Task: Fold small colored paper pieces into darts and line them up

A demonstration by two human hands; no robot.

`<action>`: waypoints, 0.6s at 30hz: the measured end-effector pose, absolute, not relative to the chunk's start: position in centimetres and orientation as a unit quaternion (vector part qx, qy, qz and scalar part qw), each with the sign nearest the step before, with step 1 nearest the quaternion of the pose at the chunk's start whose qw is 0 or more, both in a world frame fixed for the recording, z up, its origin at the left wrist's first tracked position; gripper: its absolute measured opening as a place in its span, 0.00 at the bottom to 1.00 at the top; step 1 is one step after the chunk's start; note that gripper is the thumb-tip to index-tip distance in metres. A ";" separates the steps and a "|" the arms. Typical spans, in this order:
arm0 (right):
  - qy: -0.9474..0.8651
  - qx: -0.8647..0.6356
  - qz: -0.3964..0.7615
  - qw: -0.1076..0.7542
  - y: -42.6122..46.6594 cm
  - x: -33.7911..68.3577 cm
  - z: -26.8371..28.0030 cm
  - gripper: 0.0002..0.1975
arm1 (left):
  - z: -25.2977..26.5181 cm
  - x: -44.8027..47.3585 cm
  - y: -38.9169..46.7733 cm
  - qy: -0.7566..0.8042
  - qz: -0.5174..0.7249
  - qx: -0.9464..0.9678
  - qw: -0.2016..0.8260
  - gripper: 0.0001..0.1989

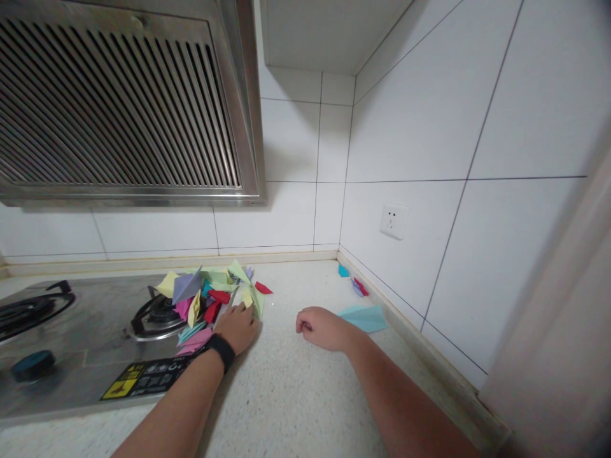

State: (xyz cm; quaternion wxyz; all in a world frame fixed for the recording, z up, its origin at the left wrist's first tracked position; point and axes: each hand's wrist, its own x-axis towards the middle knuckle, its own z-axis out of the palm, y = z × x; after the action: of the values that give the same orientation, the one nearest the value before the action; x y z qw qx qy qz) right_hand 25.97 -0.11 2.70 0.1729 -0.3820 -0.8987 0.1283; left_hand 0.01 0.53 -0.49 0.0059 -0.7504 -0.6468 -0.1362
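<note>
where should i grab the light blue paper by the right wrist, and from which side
Probably pinch the light blue paper by its right end, from above: it lies low on the counter, the ledge is close on its right, and the right hand's wrist covers its left end.

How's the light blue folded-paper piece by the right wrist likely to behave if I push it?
The light blue folded-paper piece looks thin, so it's probably very light and may skid easily. Lying low on the pale speckled countertop, it seems unlikely to roll. Its crease-like lines suggest some stiffness, though edges could bend.
</note>
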 end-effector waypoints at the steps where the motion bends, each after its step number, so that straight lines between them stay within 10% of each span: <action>1: -0.899 -0.382 0.129 0.173 -0.1 26.0 2.7 0.11 | -0.5 0.0 0.5 -0.646 -0.135 -0.751 0.015 0.17; 18: -0.897 -0.389 0.133 0.164 -0.1 26.0 2.8 0.11 | 2.5 0.0 -0.2 -0.672 -0.201 -0.708 0.083 0.17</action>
State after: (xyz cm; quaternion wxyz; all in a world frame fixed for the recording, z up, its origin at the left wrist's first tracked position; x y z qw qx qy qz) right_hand 25.99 -0.09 2.76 0.1640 -0.3887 -0.8968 0.1333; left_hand -0.01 -0.18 2.52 0.0829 -0.7081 -0.6717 -0.2011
